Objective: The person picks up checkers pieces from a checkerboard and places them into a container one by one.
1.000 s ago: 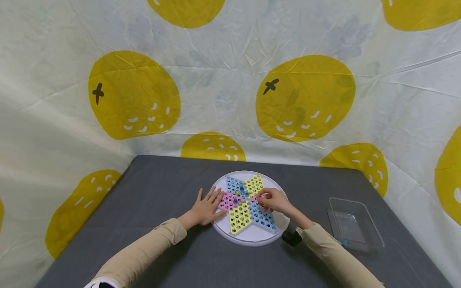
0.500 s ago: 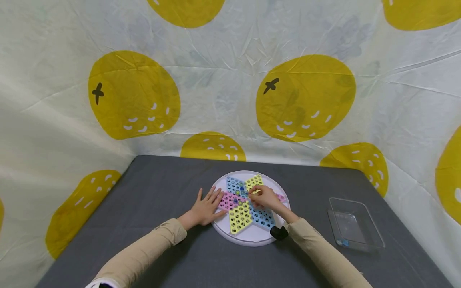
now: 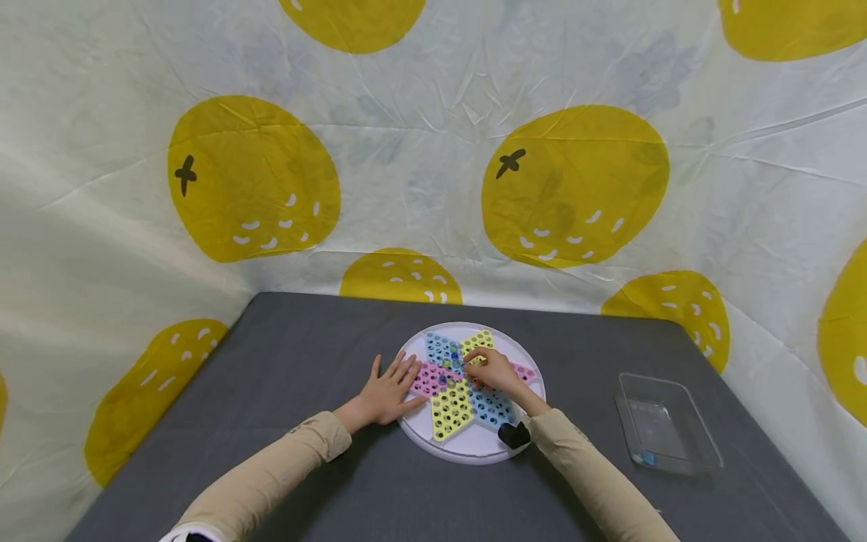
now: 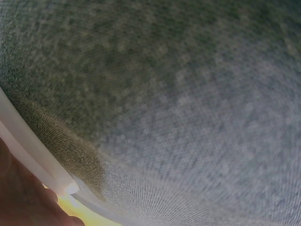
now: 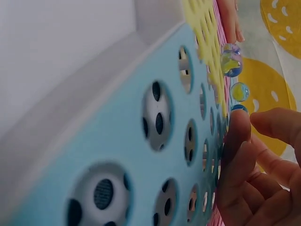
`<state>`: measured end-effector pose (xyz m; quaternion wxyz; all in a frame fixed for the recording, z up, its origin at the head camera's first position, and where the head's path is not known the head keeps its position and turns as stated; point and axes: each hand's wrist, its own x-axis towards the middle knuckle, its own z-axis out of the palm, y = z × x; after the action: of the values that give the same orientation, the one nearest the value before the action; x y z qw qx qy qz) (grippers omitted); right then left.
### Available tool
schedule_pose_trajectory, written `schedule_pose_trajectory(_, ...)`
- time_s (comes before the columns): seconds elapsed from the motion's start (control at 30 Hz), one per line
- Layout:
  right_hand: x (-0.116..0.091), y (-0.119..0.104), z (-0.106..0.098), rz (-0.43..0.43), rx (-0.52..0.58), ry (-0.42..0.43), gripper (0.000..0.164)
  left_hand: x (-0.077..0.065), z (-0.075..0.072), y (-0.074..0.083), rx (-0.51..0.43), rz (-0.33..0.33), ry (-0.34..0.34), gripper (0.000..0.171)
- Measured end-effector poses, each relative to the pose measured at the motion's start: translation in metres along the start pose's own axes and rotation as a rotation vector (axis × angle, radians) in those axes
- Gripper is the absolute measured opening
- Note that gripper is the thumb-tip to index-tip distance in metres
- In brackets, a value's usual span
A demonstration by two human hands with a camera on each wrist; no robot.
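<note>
On the grey table stands a round white board (image 3: 467,450) with a star of pink, yellow and blue holed panels. Several glass marbles sit near the star's middle, among them a blue marble (image 3: 455,356). My left hand (image 3: 386,391) rests with fingers spread on the board's left edge. Over the centre, my right hand (image 3: 496,370) bends its fingers, thumb and index tips close together. In the right wrist view, those fingertips partly cover a blue marble (image 5: 240,108); whether they pinch one cannot be seen. A clear yellow marble (image 5: 240,92) lies just beyond.
A clear plastic box (image 3: 667,421) stands on the right of the table, with something small and blue (image 3: 648,458) in its near left corner. A white curtain (image 3: 413,181) with yellow fruit prints hangs behind the table (image 3: 325,331).
My right hand has shifted left and slightly away from me, from the pink right point towards the star's centre, then slowed. The left hand has stayed put.
</note>
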<state>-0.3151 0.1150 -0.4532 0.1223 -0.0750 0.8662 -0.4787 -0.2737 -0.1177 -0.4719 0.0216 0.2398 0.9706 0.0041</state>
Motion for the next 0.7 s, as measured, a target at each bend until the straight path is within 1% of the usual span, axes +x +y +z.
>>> schedule_pose_trajectory(0.13, 0.0009, 0.0007, 0.0005, 0.002, -0.012, 0.004, 0.021, 0.0005, 0.0013, -0.0004, -0.003, -0.003, 0.005, 0.071)
schedule_pose_trajectory(0.47, 0.0044, -0.0007, 0.0001, 0.049, -0.044, -0.007, 0.019, 0.0008, 0.0026, -0.0001, -0.031, 0.001, 0.005, 0.07)
schedule_pose_trajectory(0.7, 0.0065, -0.0003, 0.0, 0.058, -0.06, 0.002, 0.018, 0.0017, 0.0022, 0.0005, -0.007, -0.011, 0.005, 0.071)
